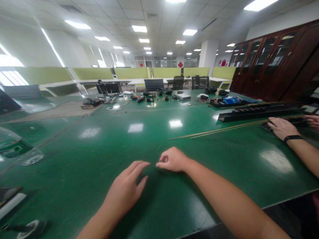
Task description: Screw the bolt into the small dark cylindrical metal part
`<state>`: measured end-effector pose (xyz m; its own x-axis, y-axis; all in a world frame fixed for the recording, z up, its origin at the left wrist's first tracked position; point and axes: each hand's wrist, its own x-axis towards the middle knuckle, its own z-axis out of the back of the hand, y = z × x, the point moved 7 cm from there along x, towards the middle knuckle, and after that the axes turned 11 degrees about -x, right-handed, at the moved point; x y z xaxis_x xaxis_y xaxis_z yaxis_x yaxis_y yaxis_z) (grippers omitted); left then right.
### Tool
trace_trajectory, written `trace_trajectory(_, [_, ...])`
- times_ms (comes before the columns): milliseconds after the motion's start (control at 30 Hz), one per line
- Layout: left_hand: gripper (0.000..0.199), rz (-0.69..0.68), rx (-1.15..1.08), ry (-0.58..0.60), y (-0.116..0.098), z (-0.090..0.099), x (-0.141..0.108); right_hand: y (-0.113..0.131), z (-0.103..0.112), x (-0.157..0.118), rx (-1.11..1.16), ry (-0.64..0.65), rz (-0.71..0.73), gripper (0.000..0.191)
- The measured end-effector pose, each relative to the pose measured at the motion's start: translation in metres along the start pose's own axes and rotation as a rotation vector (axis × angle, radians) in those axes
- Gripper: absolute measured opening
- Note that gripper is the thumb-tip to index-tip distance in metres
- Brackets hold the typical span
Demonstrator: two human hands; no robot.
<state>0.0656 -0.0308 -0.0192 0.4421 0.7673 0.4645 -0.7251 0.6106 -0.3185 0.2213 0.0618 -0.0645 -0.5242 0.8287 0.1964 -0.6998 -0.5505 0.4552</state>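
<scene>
Over the near part of the green table (104, 146), my left hand (127, 182) is open, with a gap between its thumb and fingers and nothing in it. Just to its right, my right hand (173, 160) is closed in a pinch. Something small and dark shows at those fingertips, too small to name. The two hands are close together but apart. Beyond my right hand, thin brass-coloured rods (214, 130) lie across the table toward the right.
A co-worker's hand (284, 127) with a black wristband rests by the rods, near a long black rail (249, 114). A plastic bottle (16, 146) lies at the left. Tools and small devices (149, 98) line the far side. A dark cabinet (269, 63) stands at right.
</scene>
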Motion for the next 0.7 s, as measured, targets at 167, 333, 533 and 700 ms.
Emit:
trace_trajectory(167, [0.015,-0.030,-0.032,0.174,-0.008,-0.047,0.044,-0.002,0.000,0.002,-0.032,0.070,0.006,0.032])
trace_trajectory(333, [0.027,-0.058,-0.026,0.168,0.002,-0.055,0.041,-0.004,-0.005,0.003,-0.013,0.125,-0.009,0.027])
trace_trajectory(533, [0.034,-0.043,0.001,0.194,0.001,-0.058,0.033,0.006,-0.010,0.001,-0.014,0.160,0.081,0.034])
trace_trajectory(700, [0.032,0.019,-0.085,0.119,0.009,-0.029,0.036,-0.002,-0.007,0.000,0.131,0.132,-0.004,0.046])
